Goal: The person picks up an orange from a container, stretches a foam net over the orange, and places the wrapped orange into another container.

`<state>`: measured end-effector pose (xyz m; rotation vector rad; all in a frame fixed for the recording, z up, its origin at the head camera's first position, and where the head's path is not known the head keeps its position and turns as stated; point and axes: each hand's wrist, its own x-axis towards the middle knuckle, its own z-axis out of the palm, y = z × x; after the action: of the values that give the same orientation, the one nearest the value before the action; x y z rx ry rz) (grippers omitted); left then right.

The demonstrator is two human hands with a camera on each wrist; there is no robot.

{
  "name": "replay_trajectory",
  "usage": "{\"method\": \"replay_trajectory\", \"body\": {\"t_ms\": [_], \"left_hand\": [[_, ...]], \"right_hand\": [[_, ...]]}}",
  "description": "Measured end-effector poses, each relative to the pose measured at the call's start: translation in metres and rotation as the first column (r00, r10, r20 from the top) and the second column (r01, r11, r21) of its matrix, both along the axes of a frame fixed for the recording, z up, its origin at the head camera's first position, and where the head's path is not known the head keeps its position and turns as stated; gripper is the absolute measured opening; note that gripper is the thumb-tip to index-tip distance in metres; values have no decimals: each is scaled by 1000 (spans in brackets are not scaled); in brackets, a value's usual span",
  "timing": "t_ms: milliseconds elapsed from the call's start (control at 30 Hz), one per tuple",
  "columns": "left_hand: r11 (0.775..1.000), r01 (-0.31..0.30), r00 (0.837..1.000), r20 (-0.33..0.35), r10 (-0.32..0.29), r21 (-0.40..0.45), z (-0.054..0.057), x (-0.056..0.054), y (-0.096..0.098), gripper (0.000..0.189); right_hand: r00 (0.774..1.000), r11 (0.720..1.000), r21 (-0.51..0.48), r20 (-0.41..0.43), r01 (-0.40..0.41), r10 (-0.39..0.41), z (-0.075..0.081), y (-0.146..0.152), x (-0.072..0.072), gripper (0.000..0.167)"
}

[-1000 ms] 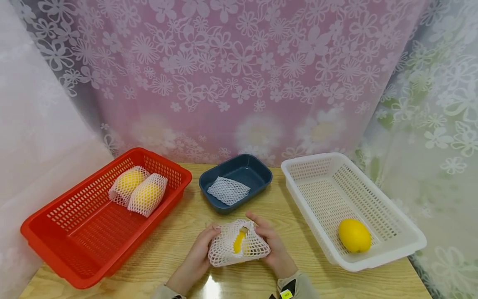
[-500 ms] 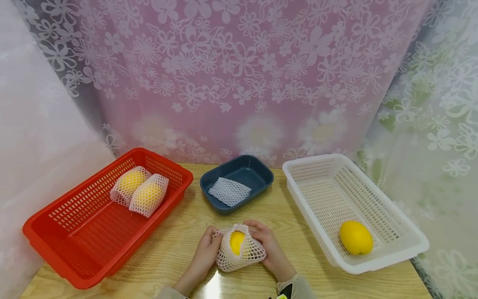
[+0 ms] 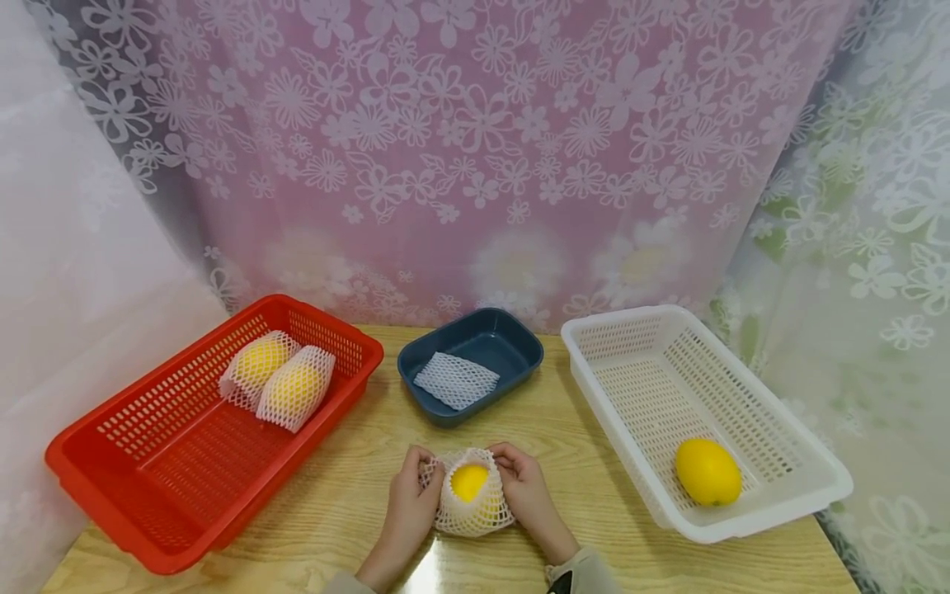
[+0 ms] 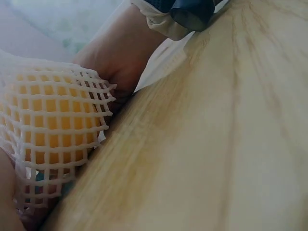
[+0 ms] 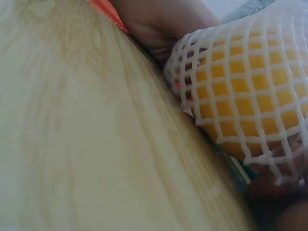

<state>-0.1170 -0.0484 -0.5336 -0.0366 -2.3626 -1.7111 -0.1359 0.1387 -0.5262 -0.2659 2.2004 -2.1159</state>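
A yellow mango [image 3: 470,482] sits inside a white foam net sleeve [image 3: 475,521] at the front middle of the table, its top showing through a gap in the mesh. My left hand [image 3: 411,505] pinches the net's left edge between thumb and fingers. On the other side my right hand [image 3: 530,500] grips the net's right edge. Both wrist views show the net [image 4: 60,118] stretched round the fruit [image 5: 240,91], close over the wooden table [image 5: 86,144]. Some fingertips are hidden behind the mesh.
At the left, a red basket [image 3: 166,516] holds two net-wrapped yellow fruits [image 3: 295,388]. Behind the hands, a blue tray [image 3: 512,351] contains a flat foam net [image 3: 456,380]. A white basket [image 3: 619,371] at the right holds one bare yellow fruit [image 3: 708,472]. Floral curtains [image 3: 475,165] enclose the table.
The net has been pulled further round the mango and looks narrower and rounder. Both hands have drawn closer together, and the opening now shows the fruit's rounded top.
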Motion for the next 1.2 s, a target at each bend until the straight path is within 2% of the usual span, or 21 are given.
{"method": "replay_trajectory", "body": {"t_ms": [67, 133, 200, 233, 300, 367, 433, 467, 500, 567, 667, 733, 833, 933, 1000, 1100, 1167, 1200], "left_hand": [[999, -47, 996, -73, 45, -26, -2, -1, 0, 17], [996, -86, 984, -157, 80, -33, -4, -1, -1, 18], [995, -95, 964, -250, 91, -3, -5, -1, -2, 14], [997, -76, 949, -304, 78, 18, -5, 0, -2, 12], [999, 10, 910, -415, 12, 52, -4, 0, 0, 16], [988, 142, 859, -504, -94, 58, -3, 1, 3, 29], [963, 268, 810, -548, -208, 31, -1, 0, 7, 49], [951, 307, 795, -553, -249, 13, -1, 0, 10, 59], [942, 337, 788, -546, -283, -2, -1, 0, 13, 68], [933, 359, 790, -524, -319, -26, -1, 0, 17, 81], [932, 361, 809, -482, -336, -44, -3, 0, 19, 91], [928, 370, 824, -443, -353, -50, -4, 1, 17, 94], [917, 392, 848, -357, -392, -76, -4, 1, 14, 100], [904, 414, 868, -255, -427, -106, -3, 1, 11, 103], [899, 427, 872, -217, -439, -102, 3, 3, 10, 100], [899, 431, 869, -232, -436, -77, 3, 3, 11, 94], [910, 410, 871, -270, -411, -62, 2, 3, 12, 89], [918, 394, 873, -292, -391, -50, 2, 3, 13, 87]], "right_hand": [[1000, 1000, 16, -24, 1, 0, 0, 0, 0, 16], [1000, 1000, 24, -28, 5, -4, 0, 0, 0, 15], [1000, 1000, 22, -23, 6, -6, -1, 0, 0, 16], [1000, 1000, 19, -22, 8, -7, -2, 0, -1, 16], [1000, 1000, 13, -17, 11, -11, -3, 0, -1, 16], [1000, 1000, 15, -25, 16, -15, -3, 1, -1, 15], [999, 1000, 19, -34, 21, -21, -2, 2, -1, 15], [999, 999, 26, -45, 22, -21, -2, 2, -1, 15], [998, 999, 34, -52, 21, -19, -2, 2, 0, 15], [997, 999, 52, -75, 10, -6, -2, 2, -1, 16], [993, 996, 93, -118, 4, 7, -1, 0, -1, 17], [987, 991, 133, -163, 15, 7, 6, -1, 2, 16], [980, 979, 198, -199, 54, -14, 21, -3, 7, 18], [980, 966, 244, -194, 85, -37, 32, -4, 10, 16], [982, 964, 247, -182, 104, -59, 23, -3, 8, 15], [982, 967, 228, -176, 114, -75, 13, -3, 4, 14], [982, 971, 215, -173, 109, -72, 3, -1, 0, 14], [985, 971, 217, -159, 102, -68, 3, 0, 0, 14]]}}
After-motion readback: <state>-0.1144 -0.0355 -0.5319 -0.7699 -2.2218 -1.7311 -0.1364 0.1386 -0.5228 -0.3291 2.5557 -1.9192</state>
